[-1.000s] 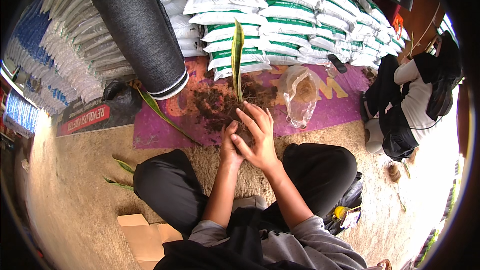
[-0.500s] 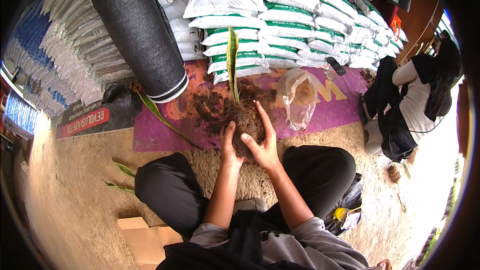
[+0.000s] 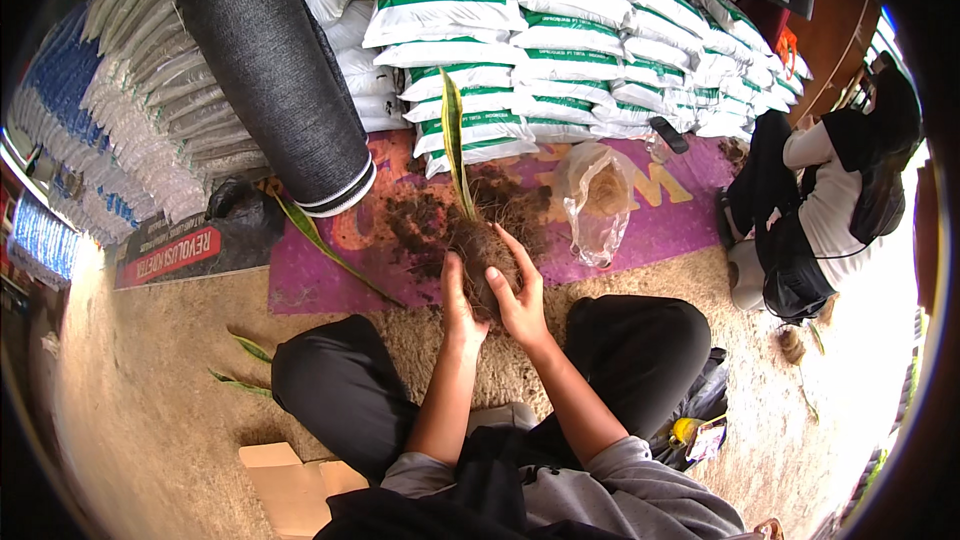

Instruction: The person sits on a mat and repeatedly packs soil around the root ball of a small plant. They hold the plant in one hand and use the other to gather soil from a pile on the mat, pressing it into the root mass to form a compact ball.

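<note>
Between my palms I hold a snake plant (image 3: 454, 140) by its brown, root-covered ball of soil (image 3: 478, 252). One tall green leaf with yellow edges rises from the ball and leans slightly left. My left hand (image 3: 461, 305) cups the ball's left and lower side. Around its right side wraps my right hand (image 3: 521, 292), thumb laid across the front. The undersides of both hands' fingers are hidden by the ball. Loose dark soil (image 3: 415, 220) is scattered beyond it on a purple printed sheet (image 3: 340, 285).
A clear plastic bag (image 3: 598, 210) stands right of the soil. A cut leaf (image 3: 325, 240) lies at left, below a black mesh roll (image 3: 280, 80). White-and-green sacks (image 3: 450, 20) are stacked behind. Another person (image 3: 825, 190) sits at right. Flattened cardboard (image 3: 290, 490) lies by my left knee.
The leaf has tipped a little to the left and slightly lower as the root ball turned in my hands. Both hands keep their hold.
</note>
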Demonstrator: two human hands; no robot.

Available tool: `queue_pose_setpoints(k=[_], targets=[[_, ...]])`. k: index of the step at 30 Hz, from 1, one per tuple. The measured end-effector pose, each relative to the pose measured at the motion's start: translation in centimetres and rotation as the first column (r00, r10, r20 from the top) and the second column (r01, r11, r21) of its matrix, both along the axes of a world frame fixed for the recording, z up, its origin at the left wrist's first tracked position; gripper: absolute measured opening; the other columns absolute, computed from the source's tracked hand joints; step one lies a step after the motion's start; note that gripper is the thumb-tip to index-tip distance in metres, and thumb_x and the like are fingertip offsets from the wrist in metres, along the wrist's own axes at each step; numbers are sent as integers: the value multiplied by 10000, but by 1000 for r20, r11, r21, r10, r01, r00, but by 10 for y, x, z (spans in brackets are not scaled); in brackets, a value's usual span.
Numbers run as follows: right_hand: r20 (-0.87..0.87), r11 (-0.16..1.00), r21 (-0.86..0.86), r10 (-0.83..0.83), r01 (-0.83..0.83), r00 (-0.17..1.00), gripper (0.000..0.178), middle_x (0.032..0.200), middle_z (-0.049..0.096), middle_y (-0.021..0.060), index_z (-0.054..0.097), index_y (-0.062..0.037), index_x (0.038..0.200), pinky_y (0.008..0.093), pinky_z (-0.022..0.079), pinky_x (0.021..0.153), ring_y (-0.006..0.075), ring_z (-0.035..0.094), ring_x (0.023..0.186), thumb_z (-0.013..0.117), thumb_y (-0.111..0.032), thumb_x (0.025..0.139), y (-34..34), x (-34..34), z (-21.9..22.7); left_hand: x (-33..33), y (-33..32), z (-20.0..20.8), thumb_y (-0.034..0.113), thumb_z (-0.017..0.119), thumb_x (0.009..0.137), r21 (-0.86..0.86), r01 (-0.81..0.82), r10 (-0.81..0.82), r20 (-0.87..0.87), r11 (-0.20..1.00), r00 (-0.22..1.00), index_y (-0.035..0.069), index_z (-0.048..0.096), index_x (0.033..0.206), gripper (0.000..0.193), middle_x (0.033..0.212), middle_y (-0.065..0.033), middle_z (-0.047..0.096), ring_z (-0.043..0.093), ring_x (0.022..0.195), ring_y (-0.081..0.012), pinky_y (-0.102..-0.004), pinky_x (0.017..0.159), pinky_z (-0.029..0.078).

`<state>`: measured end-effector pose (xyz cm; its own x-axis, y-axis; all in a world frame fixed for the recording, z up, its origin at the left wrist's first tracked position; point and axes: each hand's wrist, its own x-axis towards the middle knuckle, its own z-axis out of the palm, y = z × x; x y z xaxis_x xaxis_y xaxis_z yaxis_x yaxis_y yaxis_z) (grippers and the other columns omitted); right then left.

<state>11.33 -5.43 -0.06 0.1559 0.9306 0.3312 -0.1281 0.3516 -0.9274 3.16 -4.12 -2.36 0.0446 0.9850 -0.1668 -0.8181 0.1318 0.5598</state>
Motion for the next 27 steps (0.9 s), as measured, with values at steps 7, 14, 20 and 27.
queue_pose_setpoints(k=[7,14,20,27], targets=[[393,966,156,-252,206,884,616,1305,476,156,429,-29,1299,520,128,1073,326,383,1267,641,-308,793,-2,-2,-8,-5,7,3,476,363,924,17,136,-137,34,990,990,78,449,1274,537,1238,-80,528,524,1104,-220,-374,953,409],[527,994,58,-109,92,843,665,1328,444,150,387,-37,1331,526,113,1071,320,356,1278,634,-345,796,0,9,1,-3,4,4,465,340,923,21,140,-142,163,990,976,76,460,1257,526,1212,-89,539,530,1091,-234,-402,949,409],[687,960,263,-259,101,679,622,1350,422,124,415,-61,1323,522,116,1070,299,354,1279,607,-346,805,-6,11,32,-7,8,3,457,367,902,-27,102,-96,169,994,981,77,495,1219,511,1168,-87,564,545,1059,-214,-374,917,425],[743,962,260,-252,79,620,501,1306,469,137,475,-29,1262,507,159,1066,312,383,1259,580,-242,820,-4,-6,16,-7,8,-6,414,445,888,-80,131,-108,241,988,964,81,559,1058,391,971,-41,599,588,880,-159,-288,752,488]])
